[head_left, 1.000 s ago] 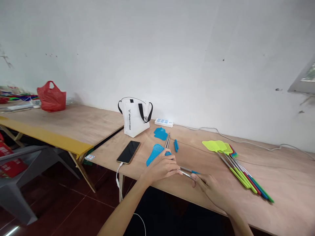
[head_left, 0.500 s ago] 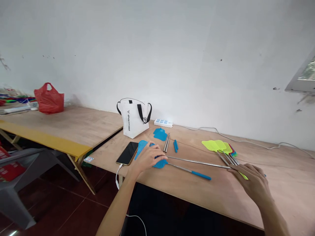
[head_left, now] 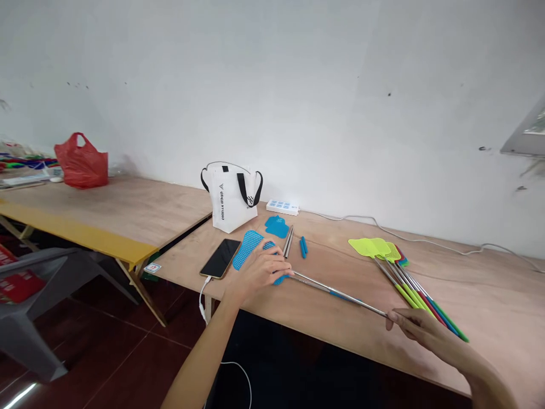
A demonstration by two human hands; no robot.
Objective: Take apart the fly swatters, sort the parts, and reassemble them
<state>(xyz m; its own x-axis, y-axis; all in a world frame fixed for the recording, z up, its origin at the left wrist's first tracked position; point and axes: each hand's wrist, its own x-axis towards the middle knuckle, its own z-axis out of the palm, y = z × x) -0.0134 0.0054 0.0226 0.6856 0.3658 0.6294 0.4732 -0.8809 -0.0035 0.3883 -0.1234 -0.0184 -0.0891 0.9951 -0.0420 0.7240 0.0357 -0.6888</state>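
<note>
My left hand is closed round the head end of a fly swatter, its blue mesh head showing beyond my fingers. The join of head and rod is hidden by the hand. A long thin metal rod slants down to the right, where my right hand pinches its bare end. Beneath the rod lies a second blue fly swatter, mostly covered; its blue grip shows in part. Behind are loose blue swatter heads, metal tubes and blue grips.
Several yellow-green, red, blue and green fly swatters lie fanned at the right. A phone on a white cable, a white bag and a power strip are on the table. A red plastic bag stands on the left table.
My right hand has moved down and towards me, tilting the rod's right end lower. The fanned swatters' grips now show. My left hand keeps its hold in nearly the same place.
</note>
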